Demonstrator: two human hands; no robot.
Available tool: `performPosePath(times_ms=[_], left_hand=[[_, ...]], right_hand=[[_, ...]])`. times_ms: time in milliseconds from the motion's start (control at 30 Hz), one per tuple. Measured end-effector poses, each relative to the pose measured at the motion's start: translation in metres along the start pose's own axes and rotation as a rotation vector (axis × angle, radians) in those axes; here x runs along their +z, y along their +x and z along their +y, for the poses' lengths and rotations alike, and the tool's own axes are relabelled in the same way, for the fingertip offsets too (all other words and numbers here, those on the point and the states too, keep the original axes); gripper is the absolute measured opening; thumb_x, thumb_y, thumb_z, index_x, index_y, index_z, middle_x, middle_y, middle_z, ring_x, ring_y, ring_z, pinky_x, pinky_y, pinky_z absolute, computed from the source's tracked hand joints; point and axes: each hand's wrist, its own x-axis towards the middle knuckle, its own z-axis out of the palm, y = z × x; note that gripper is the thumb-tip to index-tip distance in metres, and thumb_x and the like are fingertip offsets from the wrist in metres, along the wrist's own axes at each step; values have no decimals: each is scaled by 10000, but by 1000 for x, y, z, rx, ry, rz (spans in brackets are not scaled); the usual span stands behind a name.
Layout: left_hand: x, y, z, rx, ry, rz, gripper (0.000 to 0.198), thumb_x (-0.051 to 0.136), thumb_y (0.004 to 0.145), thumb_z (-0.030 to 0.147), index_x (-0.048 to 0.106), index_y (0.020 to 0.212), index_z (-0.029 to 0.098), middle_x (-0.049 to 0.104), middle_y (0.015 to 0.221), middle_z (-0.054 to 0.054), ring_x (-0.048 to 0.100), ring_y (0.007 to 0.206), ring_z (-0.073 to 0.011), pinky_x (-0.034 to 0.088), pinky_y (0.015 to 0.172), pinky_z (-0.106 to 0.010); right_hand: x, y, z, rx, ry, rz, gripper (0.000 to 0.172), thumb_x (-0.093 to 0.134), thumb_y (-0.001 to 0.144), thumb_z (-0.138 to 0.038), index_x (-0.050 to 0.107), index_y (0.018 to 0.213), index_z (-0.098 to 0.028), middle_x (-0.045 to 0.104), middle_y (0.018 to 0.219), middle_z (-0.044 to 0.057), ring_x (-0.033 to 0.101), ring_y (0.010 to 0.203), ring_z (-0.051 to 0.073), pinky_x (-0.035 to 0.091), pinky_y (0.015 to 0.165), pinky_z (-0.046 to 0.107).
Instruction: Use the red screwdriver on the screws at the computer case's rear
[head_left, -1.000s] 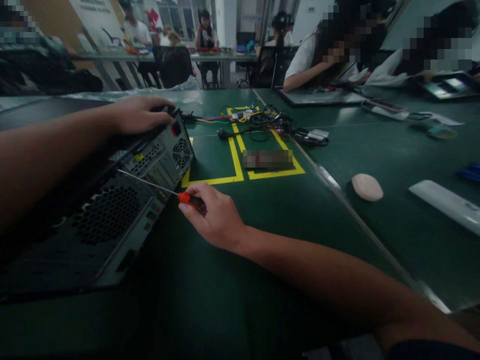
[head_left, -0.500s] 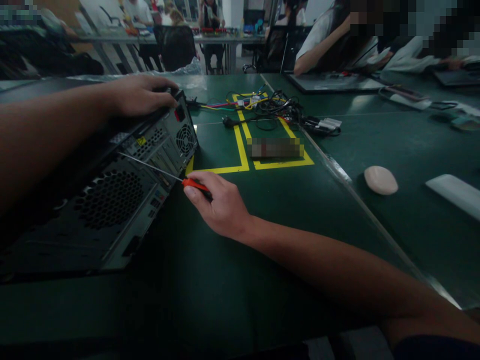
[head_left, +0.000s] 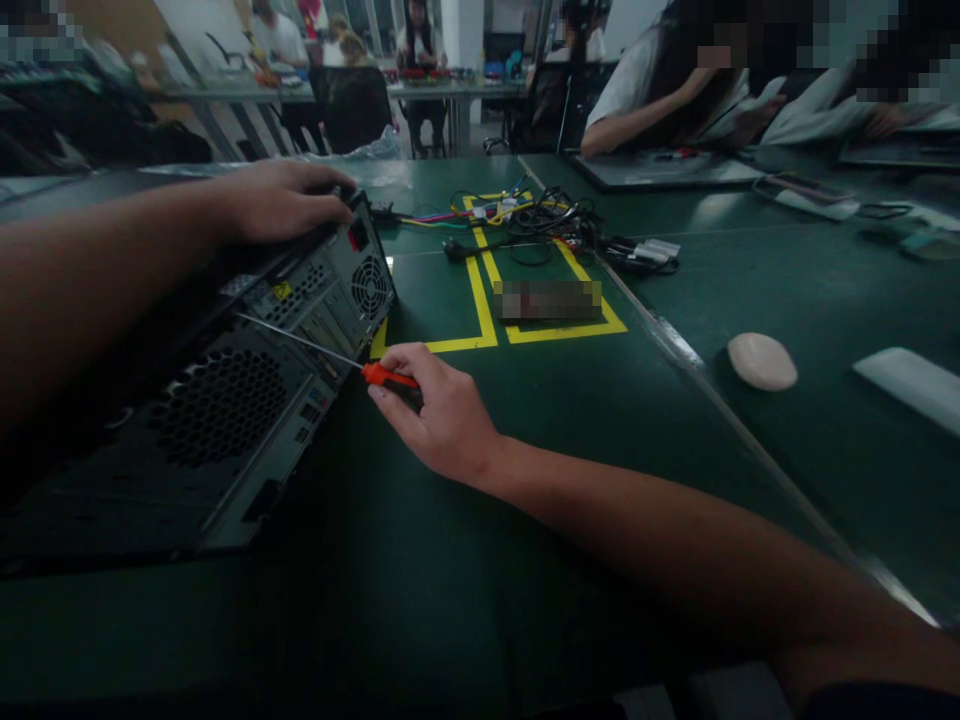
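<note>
A dark computer case [head_left: 300, 425] sits at the left, with its rear panel, fan grilles and ports facing me. Over its top edge lies my left hand [head_left: 281, 200], gripping near the far corner; its fingertips are partly hidden. A screwdriver [head_left: 386, 376] with an orange and black handle is in my right hand [head_left: 450, 415], held between thumb and fingers. Its long thin shaft runs up and left to the panel's upper edge, where the tip meets the case. Whether a screw is there I cannot make out.
Bundled cables [head_left: 559, 212] and a blurred-out block [head_left: 547, 300] lie by yellow tape [head_left: 487, 310] on the green table [head_left: 600, 400]. At the right are a pale rounded object [head_left: 762, 361] and a white bar [head_left: 911, 385]. Other people sit beyond.
The thumb and fingers of my right hand have shifted on the screwdriver handle, showing more of it. The shaft stays against the case. My left hand has stayed in place.
</note>
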Motion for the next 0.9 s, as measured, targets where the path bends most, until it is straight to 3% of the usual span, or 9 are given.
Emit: performPosePath(times_ms=[200, 533, 900], left_hand=[[2, 6, -8, -3, -46, 22, 879, 549, 1033, 699, 626, 1791, 261, 624, 1822, -79, 549, 1650, -485, 378, 1408, -660], [6, 16, -21, 51, -73, 34, 998, 564, 960, 777, 625, 1803, 245, 624, 1824, -95, 546, 1661, -471, 372, 1431, -631], [3, 6, -8, 22, -56, 26, 910, 533, 1005, 694, 645, 1774, 220, 645, 1799, -101, 575, 1641, -481, 407, 1400, -624]], right_hand=[[-2, -1, -1, -2, -45, 11, 233, 627, 1199, -435, 687, 1347, -266, 824, 1295, 67, 789, 1122, 242, 597, 993, 385], [-2, -1, -1, 7, -43, 20, 282, 615, 1204, -481, 694, 1366, -263, 844, 1306, 80, 802, 1118, 250, 600, 980, 402], [-3, -1, -4, 27, -32, 32, 290, 653, 1187, -496, 717, 1332, -253, 844, 1267, 78, 799, 1065, 231, 598, 952, 374]])
